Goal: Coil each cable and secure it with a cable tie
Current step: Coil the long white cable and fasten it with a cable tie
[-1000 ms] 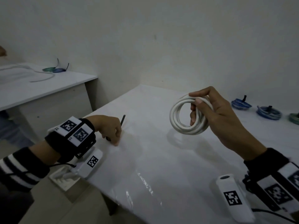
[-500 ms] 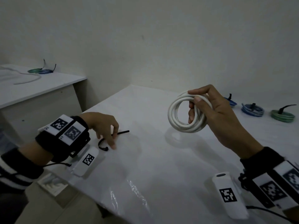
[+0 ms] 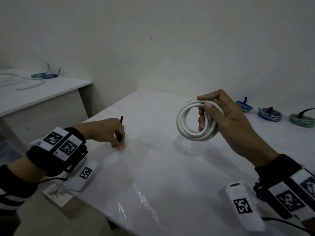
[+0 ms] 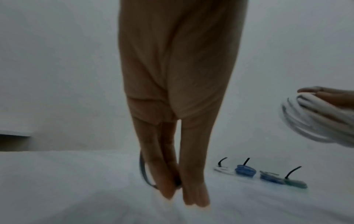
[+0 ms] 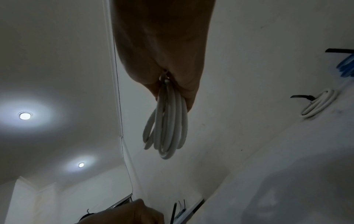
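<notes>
My right hand (image 3: 219,114) holds a coiled white cable (image 3: 190,120) up above the white table (image 3: 162,176), thumb and fingers wrapped round the coil's right side. The right wrist view shows the coil (image 5: 168,121) hanging edge-on from that hand. My left hand (image 3: 110,133) is down on the table's left part and pinches a black cable tie (image 3: 121,128), whose end sticks up behind the knuckles. In the left wrist view the tie (image 4: 143,169) loops beside the fingertips (image 4: 195,197), blurred.
Tied coils lie along the table's far right: two blue coils (image 3: 243,106) (image 3: 270,114) and a green coil (image 3: 302,119); a white tied coil (image 5: 318,104) shows in the right wrist view. A second desk (image 3: 34,97) at left carries a loose cable and two coils.
My left hand has picked the black tie up from the table, where it lay half a second ago, and now pinches it upright. The right hand holds the white coil in about the same place.
</notes>
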